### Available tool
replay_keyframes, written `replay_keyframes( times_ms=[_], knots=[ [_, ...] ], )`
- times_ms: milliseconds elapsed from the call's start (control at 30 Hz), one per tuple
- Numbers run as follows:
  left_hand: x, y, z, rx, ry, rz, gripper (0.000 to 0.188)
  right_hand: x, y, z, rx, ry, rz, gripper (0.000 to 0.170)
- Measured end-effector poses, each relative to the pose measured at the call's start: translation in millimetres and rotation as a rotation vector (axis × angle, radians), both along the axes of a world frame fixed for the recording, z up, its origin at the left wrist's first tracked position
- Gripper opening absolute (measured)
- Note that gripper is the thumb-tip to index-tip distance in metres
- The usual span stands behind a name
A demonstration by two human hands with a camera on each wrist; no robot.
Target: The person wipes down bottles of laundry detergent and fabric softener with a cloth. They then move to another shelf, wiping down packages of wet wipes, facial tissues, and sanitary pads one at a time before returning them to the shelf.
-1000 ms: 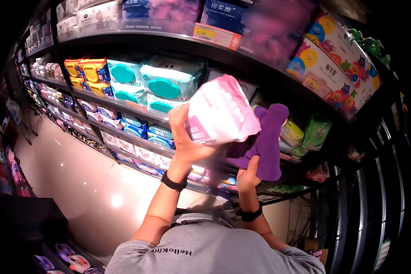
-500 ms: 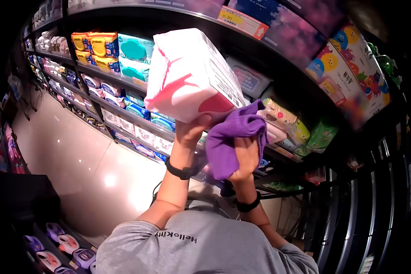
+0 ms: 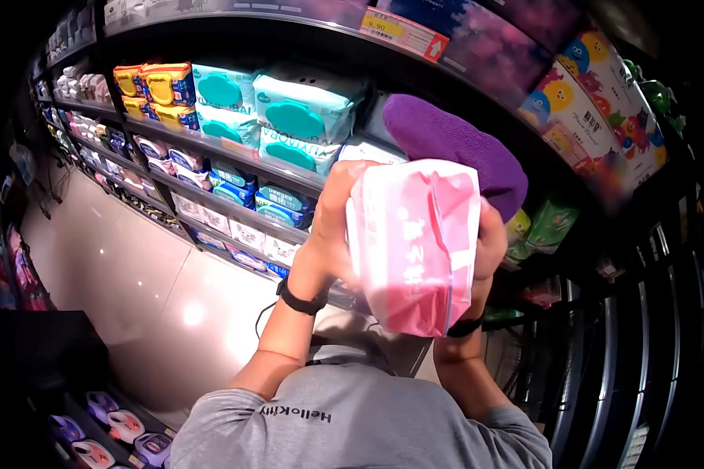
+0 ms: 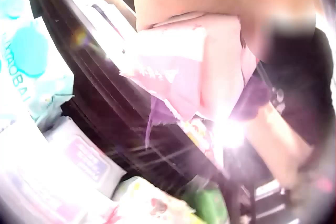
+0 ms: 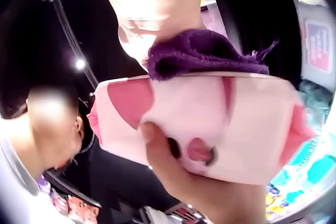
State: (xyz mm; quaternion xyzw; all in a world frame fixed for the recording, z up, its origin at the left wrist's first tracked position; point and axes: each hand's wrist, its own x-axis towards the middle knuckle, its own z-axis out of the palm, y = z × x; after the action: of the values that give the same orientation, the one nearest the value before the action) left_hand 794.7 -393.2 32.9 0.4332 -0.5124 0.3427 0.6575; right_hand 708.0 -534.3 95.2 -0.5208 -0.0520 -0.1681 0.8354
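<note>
In the head view my left hand (image 3: 332,238) grips one side of a pink and white soft plastic pack (image 3: 414,250), held up in front of my chest. A purple cloth (image 3: 465,148) is in my right hand (image 3: 489,242) at the pack's far side, partly hidden behind it. In the right wrist view the folded cloth (image 5: 210,50) lies along the pack's edge, under the right hand. There the left hand's thumb (image 5: 157,142) presses on the pack's printed face. From the left wrist, the cloth (image 4: 163,113) shows below the pack (image 4: 173,71).
Ahead, a dark shelf unit holds teal wipe packs (image 3: 301,109), orange and yellow packs (image 3: 168,86) and a green pack (image 3: 551,223). A price tag (image 3: 403,31) lines the upper shelf edge. Shiny floor (image 3: 125,258) stretches left; bottles (image 3: 125,426) stand at lower left.
The pack has turned and come lower, nearer my chest. My right hand and the cloth have moved from in front of the pack to its far right side.
</note>
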Motion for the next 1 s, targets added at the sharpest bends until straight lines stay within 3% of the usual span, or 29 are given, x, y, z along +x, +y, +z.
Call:
replay_keyframes(
  times_ms=[67,100,133,200,233,267,300,333,367,400,433,500,533,567,633,667,733,833,867,900,933,1000],
  knots=[
    [0,-1,-3,0.083,-0.126,0.293,0.092,-4,4,10,0.102,-0.215,0.128,0.036],
    [2,-4,-8,0.090,-0.187,0.387,0.076,-2,16,19,-0.009,-0.201,0.010,0.039],
    [-4,-7,-17,0.139,0.240,0.019,0.054,1,29,28,-0.122,-0.188,-0.108,0.046],
    [7,-7,-20,0.018,-0.050,0.206,0.034,9,29,20,-0.336,-0.383,-0.109,0.052],
    [13,-4,-24,0.151,-0.065,0.261,0.030,17,21,24,-0.422,-0.423,0.005,0.052],
    [5,-8,-26,0.086,0.061,0.110,0.033,20,14,27,-0.507,-0.453,0.115,0.052],
    [-1,-30,-30,-0.124,0.263,-0.027,0.036,18,13,24,-0.304,-0.187,0.107,0.052],
    [-5,-52,-42,-0.332,0.467,-0.163,0.040,30,-12,16,-0.221,-0.181,0.331,0.034],
    [19,-45,-65,-0.212,0.064,-0.091,0.050,44,-18,8,-0.214,-0.009,0.263,0.031],
    [7,-36,-46,-0.224,0.067,0.063,0.053,55,-18,2,-0.210,0.150,0.209,0.027],
    [2,-41,-58,-0.223,0.076,0.055,0.053,54,-18,-6,-0.208,0.158,0.201,0.027],
    [0,-53,-86,-0.704,0.581,-1.478,0.058,53,-15,-20,-0.152,0.087,0.183,0.028],
    [-1,-51,-88,-0.780,0.660,-1.604,0.059,52,-12,-23,-0.127,0.049,0.178,0.028],
    [-5,-45,-87,-0.748,0.680,-1.522,0.060,42,-3,-20,-0.133,0.049,0.184,0.028],
    [-12,-32,-85,-0.709,0.702,-1.446,0.061,8,15,-19,-0.175,0.113,-0.152,0.030],
    [-14,-29,-83,-0.707,0.698,-1.444,0.062,7,12,-30,-0.323,-0.100,-0.129,0.032],
    [-13,-26,-77,-0.722,0.647,-1.468,0.064,-12,19,-42,-0.529,-0.178,-0.205,0.037],
    [0,-25,-65,-0.815,0.458,-1.624,0.066,-21,30,-48,-0.767,-0.260,-0.129,0.045],
    [2,-21,-59,-0.848,0.458,-1.512,0.067,-24,30,-51,-0.764,-0.259,-0.127,0.045],
    [0,-19,-53,-0.876,0.466,-1.393,0.068,-25,32,-52,-0.976,-0.374,-0.184,0.044],
    [-7,-17,-36,-0.736,0.812,-0.558,0.071,-25,34,-51,-1.187,-0.494,-0.240,0.043],
    [-9,-12,-23,-0.721,0.859,-0.597,0.073,-24,30,-67,-1.237,-0.574,-0.247,0.049]
  ],
)
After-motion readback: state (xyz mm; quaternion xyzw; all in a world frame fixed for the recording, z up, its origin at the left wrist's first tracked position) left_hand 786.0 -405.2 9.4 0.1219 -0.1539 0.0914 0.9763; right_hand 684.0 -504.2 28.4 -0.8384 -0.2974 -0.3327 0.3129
